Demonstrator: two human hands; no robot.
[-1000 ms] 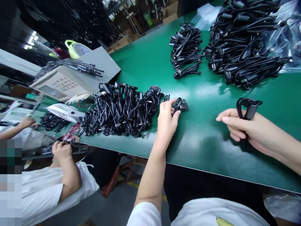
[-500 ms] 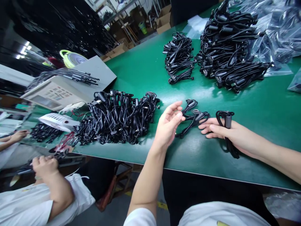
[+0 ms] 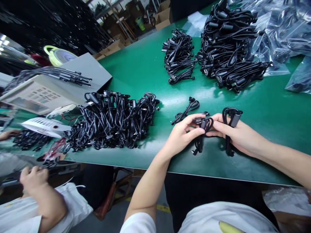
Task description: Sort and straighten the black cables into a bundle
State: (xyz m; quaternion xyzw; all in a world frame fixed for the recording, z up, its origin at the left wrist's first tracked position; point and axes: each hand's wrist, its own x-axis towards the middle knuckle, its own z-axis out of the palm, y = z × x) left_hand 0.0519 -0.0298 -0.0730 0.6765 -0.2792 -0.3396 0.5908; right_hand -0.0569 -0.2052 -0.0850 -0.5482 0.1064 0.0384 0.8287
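The left hand (image 3: 183,134) and right hand (image 3: 234,134) meet over the green surface (image 3: 267,110), near its front edge. Left fingers (image 3: 194,124) are closed on a black cable (image 3: 202,124) at its connector end; one loop trails up-left on the surface. Right fingers (image 3: 218,126) touch the same cable, while that hand also grips a coiled cable (image 3: 230,118) hooked over it. A big cable pile (image 3: 114,119) lies to the left; two more piles (image 3: 223,48) sit farther back. A co-worker's hand (image 3: 34,178) is at lower left.
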